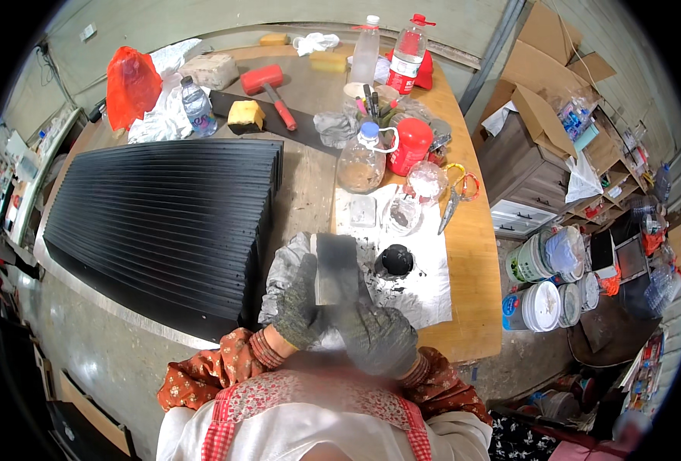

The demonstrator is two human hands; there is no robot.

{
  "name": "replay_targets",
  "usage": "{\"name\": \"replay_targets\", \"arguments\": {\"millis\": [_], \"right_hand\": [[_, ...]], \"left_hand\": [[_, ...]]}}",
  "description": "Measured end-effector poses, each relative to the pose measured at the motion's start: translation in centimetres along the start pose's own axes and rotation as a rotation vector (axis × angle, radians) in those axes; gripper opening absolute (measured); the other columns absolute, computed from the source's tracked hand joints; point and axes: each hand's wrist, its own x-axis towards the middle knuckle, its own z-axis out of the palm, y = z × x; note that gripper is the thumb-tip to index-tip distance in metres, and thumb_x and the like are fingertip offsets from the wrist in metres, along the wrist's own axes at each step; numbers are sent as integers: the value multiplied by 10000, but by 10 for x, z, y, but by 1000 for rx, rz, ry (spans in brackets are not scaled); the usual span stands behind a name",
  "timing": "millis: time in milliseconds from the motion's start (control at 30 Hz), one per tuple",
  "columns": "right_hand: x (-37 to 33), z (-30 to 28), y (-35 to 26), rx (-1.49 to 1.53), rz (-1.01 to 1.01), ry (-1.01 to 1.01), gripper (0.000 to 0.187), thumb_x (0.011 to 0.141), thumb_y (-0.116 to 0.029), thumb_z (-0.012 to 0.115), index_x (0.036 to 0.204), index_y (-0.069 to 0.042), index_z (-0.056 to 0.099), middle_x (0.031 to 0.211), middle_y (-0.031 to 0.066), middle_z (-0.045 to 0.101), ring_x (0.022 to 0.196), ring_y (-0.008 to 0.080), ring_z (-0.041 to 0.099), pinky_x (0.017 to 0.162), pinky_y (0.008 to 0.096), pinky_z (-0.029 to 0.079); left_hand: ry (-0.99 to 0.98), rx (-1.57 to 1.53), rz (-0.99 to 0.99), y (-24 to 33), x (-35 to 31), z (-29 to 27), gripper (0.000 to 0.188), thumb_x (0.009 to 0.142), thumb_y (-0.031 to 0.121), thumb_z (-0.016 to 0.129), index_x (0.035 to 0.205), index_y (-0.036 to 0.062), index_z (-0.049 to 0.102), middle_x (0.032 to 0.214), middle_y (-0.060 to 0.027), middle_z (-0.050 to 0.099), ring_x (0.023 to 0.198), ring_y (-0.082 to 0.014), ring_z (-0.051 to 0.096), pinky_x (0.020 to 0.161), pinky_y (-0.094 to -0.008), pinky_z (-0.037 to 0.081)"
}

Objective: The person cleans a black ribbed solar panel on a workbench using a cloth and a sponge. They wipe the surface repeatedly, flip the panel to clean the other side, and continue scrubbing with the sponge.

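Note:
In front of me is a flat dark grey rectangular piece (pixel 337 265). My left hand (pixel 297 313), in a grey work glove, grips its left edge, with the fingers reaching up along the side. My right hand (pixel 379 336), also gloved, is at the piece's lower end. Motion smears its fingers, so I cannot see whether they hold anything. A crumpled grey cloth (pixel 276 269) lies beside my left hand. To the right, a small round pot of black paste (pixel 396 261) rests on a black-stained white sheet (pixel 429 286).
A large stack of black ribbed strips (pixel 156 230) fills the left of the table. Farther back are a red mallet (pixel 267 81), yellow sponge (pixel 246 116), plastic bottles (pixel 364 157), a red canister (pixel 411 144) and scissors (pixel 454 201). Buckets (pixel 536 306) stand right of the table.

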Motion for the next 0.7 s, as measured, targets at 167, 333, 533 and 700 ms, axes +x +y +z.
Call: {"name": "replay_targets", "arguments": {"millis": [167,333,533,700], "right_hand": [[6,5,15,168,106,-64,397,825,-98,596,1184,70,566,1001,276,637,836,346,662,694,485,547],[19,-14,5,-76,-158,151,358,881,-153,563,1192,19,603,1034,132,670,816,221,646,677,356,515],[3,-22,68,50,502,-248,247,872,-88,559,1103,-44,631,905,145,690,781,281,687,611,417,549],[7,10,88,-26,476,-358,217,905,-213,579,1095,-146,660,1016,82,691,755,274,682,682,397,532]], "left_hand": [[17,35,-4,1,-1,3,548,1001,359,490,1428,29,393,1387,-160,500,1272,-306,497,1092,-445,392],[29,212,21,0,-7,9,561,1000,374,486,1424,18,396,1383,-169,501,1274,-311,493,1098,-458,382],[136,-68,-3,-11,13,-19,522,1011,480,439,1322,69,521,1237,-146,607,1107,-301,611,995,-453,497],[52,-176,-137,-14,17,-5,529,1008,476,445,1334,65,513,1249,-143,604,1116,-298,607,1002,-458,490]]}}
